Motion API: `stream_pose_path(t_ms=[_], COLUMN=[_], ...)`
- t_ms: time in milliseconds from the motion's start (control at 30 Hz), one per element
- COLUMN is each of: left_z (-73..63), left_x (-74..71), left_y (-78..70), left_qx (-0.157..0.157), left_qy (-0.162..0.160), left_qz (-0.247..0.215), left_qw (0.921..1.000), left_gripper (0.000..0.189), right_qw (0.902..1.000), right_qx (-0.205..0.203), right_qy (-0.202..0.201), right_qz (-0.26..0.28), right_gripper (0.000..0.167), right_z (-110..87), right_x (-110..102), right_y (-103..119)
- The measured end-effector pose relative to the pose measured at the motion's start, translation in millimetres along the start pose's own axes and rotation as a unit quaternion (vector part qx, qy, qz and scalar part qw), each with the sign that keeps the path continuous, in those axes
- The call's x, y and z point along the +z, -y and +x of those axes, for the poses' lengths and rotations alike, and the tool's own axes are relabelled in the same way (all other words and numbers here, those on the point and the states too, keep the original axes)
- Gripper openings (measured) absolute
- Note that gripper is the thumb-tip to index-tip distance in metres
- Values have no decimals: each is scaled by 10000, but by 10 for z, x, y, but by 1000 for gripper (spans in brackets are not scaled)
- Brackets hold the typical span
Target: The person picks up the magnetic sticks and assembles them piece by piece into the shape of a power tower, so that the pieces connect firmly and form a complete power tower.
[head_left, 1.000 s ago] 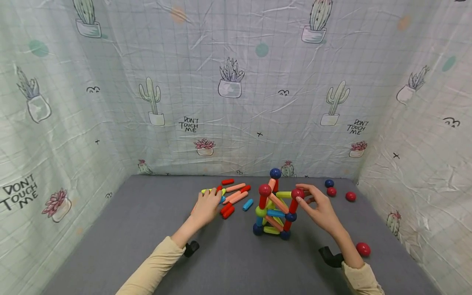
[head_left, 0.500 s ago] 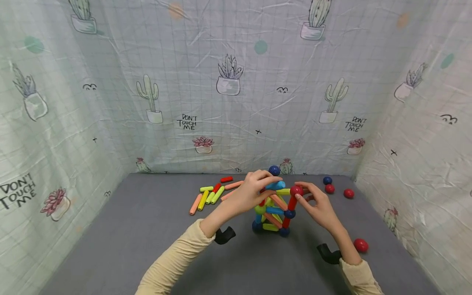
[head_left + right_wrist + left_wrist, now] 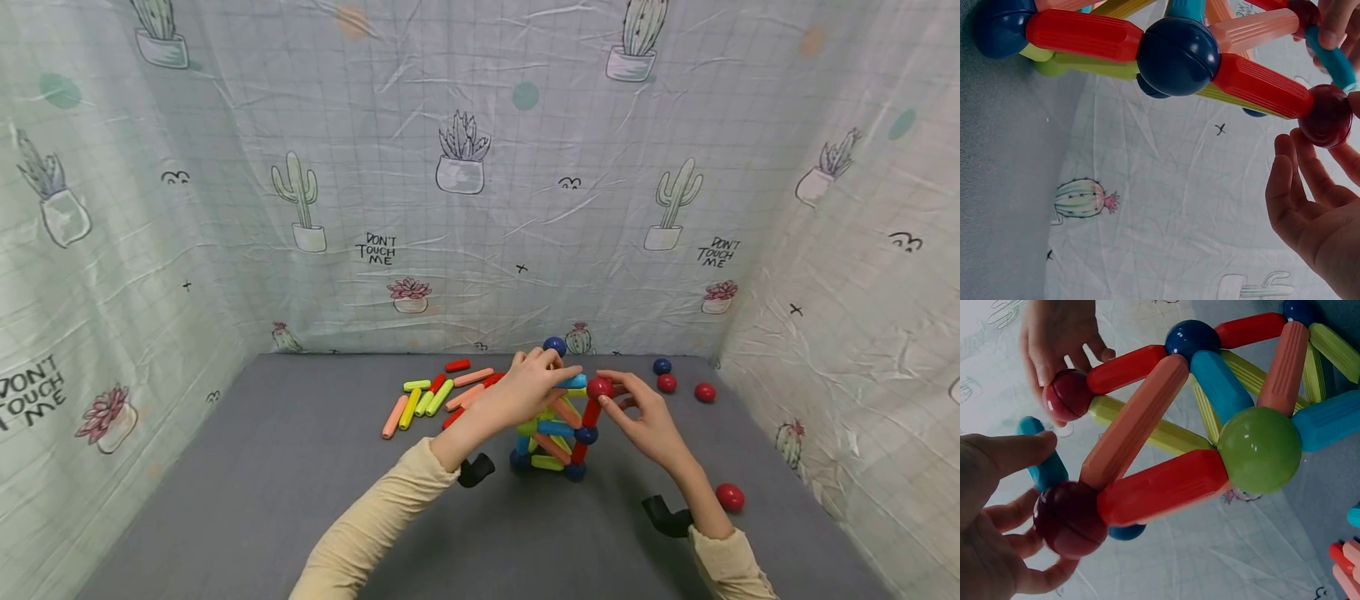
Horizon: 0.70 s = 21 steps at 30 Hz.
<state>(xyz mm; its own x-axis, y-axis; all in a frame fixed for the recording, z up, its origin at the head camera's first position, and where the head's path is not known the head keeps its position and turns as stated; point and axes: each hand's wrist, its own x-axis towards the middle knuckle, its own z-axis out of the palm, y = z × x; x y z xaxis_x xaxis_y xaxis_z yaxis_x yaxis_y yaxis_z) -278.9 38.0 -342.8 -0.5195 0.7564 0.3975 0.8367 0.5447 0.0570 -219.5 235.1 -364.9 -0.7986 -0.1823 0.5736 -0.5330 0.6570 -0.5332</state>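
A frame of coloured rods and balls (image 3: 557, 429) stands on the grey table. My left hand (image 3: 527, 385) pinches a short blue rod (image 3: 1050, 465) between thumb and fingers, at the top of the frame. One end of that rod meets the near dark red ball (image 3: 1071, 519); the other points at a second red ball (image 3: 599, 388). Thumb and fingers of my right hand (image 3: 643, 417) hold this second ball, which sits on a red rod (image 3: 1266, 84). A green ball (image 3: 1260, 450) and a navy ball (image 3: 1177, 56) join rods lower down. The left hand covers part of the frame in the head view.
Several loose rods (image 3: 411, 408) in yellow, orange and red lie left of the frame. Red balls (image 3: 705, 392) and a navy ball (image 3: 662, 366) lie at the back right, and another red ball (image 3: 730, 497) nearer. A patterned cloth (image 3: 465, 242) walls the table.
My left hand has moved right from the loose rods to the top of the frame, bringing the blue rod with it. The right hand stays at its red ball.
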Motion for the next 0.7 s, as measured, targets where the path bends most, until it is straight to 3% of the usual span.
stream_pose_path(t_ms=[167,267,333,433,567,633,700], left_z=[52,44,9,-98,-302,-382,-415], left_x=[31,71,103,152,258,314,361], left_y=[-52,-43,-26,-8,-6,-5,9], left_qx=[-155,-162,-193,-437,-795,-781,-672], left_qy=[400,254,-58,-830,-1828,-2057,-2126], left_qz=[522,531,429,41,-787,-1087,-1211], left_qw=[9977,9981,9989,9956,9768,9694,9673], left_gripper=[36,37,41,51,67,72,73], right_qw=[10000,10000,9999,9994,9945,9908,9875], right_qx=[-40,0,51,216,607,702,757], right_qy=[-60,-73,-40,156,698,990,1182], right_qz=[51,51,95,238,492,605,723], right_gripper=[35,37,37,39,41,40,40], right_z=[-4,-4,-6,-26,-94,-125,-140], right_x=[38,86,108,121,144,167,193], right_y=[-139,-281,-357,-428,-523,-564,-586])
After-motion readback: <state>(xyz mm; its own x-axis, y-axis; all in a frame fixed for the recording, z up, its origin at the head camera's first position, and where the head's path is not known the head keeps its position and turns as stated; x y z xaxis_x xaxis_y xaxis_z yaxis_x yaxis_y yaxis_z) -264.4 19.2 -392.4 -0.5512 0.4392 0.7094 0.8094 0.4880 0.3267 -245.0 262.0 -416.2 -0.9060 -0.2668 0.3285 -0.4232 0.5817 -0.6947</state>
